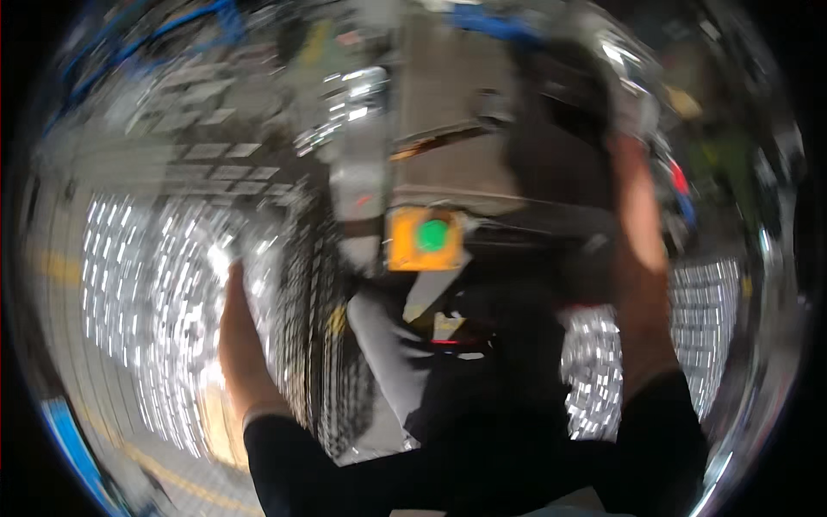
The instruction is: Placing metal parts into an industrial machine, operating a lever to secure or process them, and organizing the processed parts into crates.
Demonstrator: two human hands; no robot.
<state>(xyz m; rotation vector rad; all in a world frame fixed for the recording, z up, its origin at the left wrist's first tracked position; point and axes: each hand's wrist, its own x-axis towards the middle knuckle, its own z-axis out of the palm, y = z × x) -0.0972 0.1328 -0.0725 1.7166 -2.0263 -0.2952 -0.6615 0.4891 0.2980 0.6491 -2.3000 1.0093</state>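
My left arm reaches forward on the left side, and my left hand (236,289) is at a bright, shiny metal piece (221,253), beside a large stack of glinting metal parts (142,302). Motion smears its fingers, so I cannot make out whether it grips the piece. On the right, my right arm stretches further forward along a dark machine part (560,129). My right hand (633,159) is blurred near shiny metal at its far end, its fingers not readable. Between my arms sits a yellow control box (401,252) with a green push button (432,234).
More shiny metal parts (594,370) are stacked at the right, by my right forearm. A grey-brown machine panel (448,95) rises beyond the control box. Blue framework (164,34) stands at the far left. Yellow lines (185,487) mark the floor at lower left.
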